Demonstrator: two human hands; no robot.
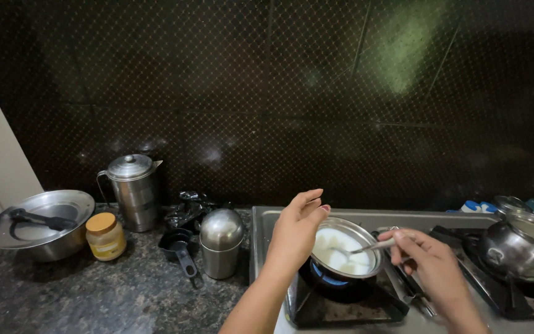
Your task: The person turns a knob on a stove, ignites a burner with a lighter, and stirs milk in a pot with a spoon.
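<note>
— Head view: right hand [434, 263] pinches a spoon [369, 247] dipping into white liquid in the small steel pan [347, 247] over a blue flame [329, 276]. Left hand [295, 232]?

— Fingers loosely extended together beside the pan's rim. A nudge could tip it, I'd judge, or scald her.

Head-worn view, down over stove [403, 303], close.
</note>
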